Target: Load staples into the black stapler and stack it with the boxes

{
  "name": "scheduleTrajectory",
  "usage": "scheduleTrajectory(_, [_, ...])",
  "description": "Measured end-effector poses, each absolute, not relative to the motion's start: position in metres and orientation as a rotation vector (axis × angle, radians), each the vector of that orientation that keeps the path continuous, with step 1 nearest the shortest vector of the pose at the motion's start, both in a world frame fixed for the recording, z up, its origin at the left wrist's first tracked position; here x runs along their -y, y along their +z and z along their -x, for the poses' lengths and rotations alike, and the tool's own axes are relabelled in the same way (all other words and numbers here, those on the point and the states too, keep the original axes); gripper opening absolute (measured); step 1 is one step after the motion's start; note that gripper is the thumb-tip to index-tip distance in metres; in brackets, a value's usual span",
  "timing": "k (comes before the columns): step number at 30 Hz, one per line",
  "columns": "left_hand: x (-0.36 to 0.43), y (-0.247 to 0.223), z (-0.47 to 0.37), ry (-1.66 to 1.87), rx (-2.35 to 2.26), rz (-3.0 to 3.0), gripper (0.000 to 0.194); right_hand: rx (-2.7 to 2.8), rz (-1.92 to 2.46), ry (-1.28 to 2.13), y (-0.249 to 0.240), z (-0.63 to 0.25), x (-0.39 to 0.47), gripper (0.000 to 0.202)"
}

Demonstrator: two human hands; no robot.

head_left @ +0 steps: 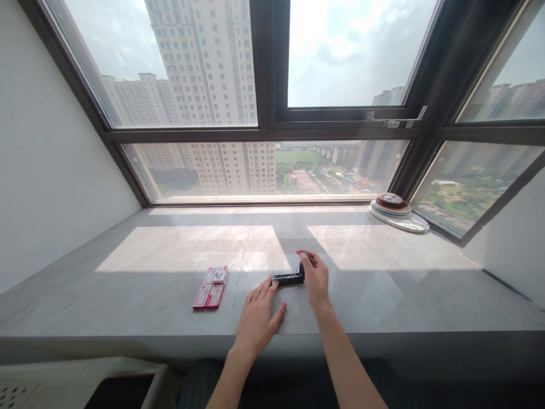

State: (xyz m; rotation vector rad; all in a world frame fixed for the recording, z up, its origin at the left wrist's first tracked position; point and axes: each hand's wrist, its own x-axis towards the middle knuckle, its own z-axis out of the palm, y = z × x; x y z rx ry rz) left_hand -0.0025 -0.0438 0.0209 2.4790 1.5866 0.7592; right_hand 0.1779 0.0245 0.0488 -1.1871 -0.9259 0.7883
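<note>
A black stapler-like tool (288,279) lies on the grey stone sill, its upper part raised at the right end. My right hand (315,277) is closed round that raised part, where a bit of red shows near the fingertips. Flat on the sill, my left hand (259,317) has its fingers spread, with the fingertips touching the tool's left end. Left of my hands are small red and white boxes (214,296), laid close together, with a small white piece (219,275) on top of them.
A stack of plates or discs (390,204) sits in the back right corner by the window frame (264,135). The sill's front edge (170,336) runs below my hands. A pale plastic object (85,372) stands at the lower left.
</note>
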Motion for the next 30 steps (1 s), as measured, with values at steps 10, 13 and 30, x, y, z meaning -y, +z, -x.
scheduleTrajectory(10, [0.048, 0.028, 0.02, 1.035, -2.037, -2.314, 0.049, 0.461, 0.92, 1.152, 0.003, -0.256, 0.006, 0.036])
scheduleTrajectory(13, [0.055, 0.018, 0.038, 1.0, -2.443, -2.096, 0.057, 0.45, 0.909, 1.164, -0.003, -0.263, 0.031, 0.036])
scheduleTrajectory(30, [0.054, 0.029, 0.022, 0.994, -1.221, -2.198, 0.032, 1.619, 1.637, 0.79, 0.028, -0.222, 0.06, 0.028])
